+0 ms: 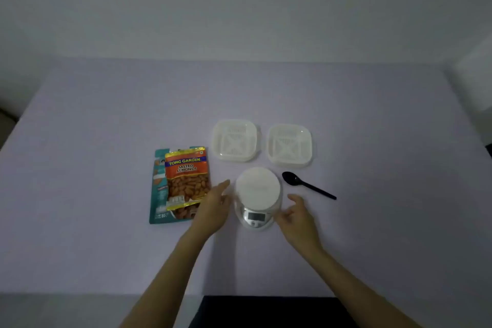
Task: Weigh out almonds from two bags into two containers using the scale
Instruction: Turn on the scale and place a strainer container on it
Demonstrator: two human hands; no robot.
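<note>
— What sits between the hands?

— A small silver scale (pixel 257 202) with a round white platform, its display end toward the person and its long axis running from the person away across the pale lilac desk (pixel 106 120). The left hand (pixel 213 208) is just beside its left flank, fingers extended and loosely spread, holding nothing. The right hand (pixel 298 217) is at its right flank, fingers half curled near the display end; whether they touch the scale cannot be told.

— And the almonds?

— Left of the left hand, an orange bag (pixel 187 177) marked "Salted Almonds" lies flat on top of a teal bag (pixel 158 194), both lengthwise away from the person, tops at the far end. The left hand covers the orange bag's near right corner.

— The containers?

— Two clear square containers (pixel 235 140) (pixel 289 145) lie side by side beyond the scale, apart from each other. A black spoon (pixel 306 185) lies beyond the right hand, bowl pointing toward the scale, handle angled out to the right.
</note>
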